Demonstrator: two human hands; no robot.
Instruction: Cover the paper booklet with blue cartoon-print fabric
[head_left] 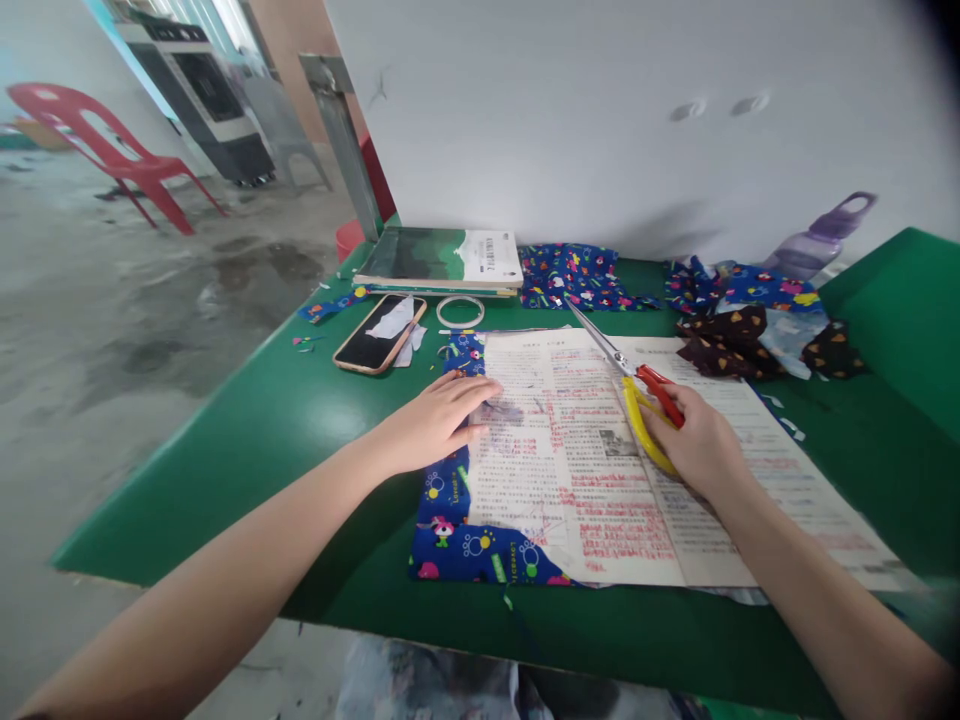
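An open book [517, 470] with printed pages and red handwriting lies on the table. Blue patterned fabric [465, 555] shows along its left and lower left edges, folded over the page there. My left hand [442, 420] rests flat on the left edge of the page and the fabric, fingers stretched out. In my right hand [697, 435] is a pair of scissors [619, 360] with one red and one yellow handle. The blades point away and to the left, above the right part of the pages, and look nearly closed.
On the green table [300, 470] lie a phone [367, 345] with paper scraps, a tape roll [460, 312], a stacked book [435, 255], blue fabric [574, 275] and brown fabric scraps [727, 340]. A purple bottle [814, 240] stands at the back right. A red chair [112, 150] is beyond.
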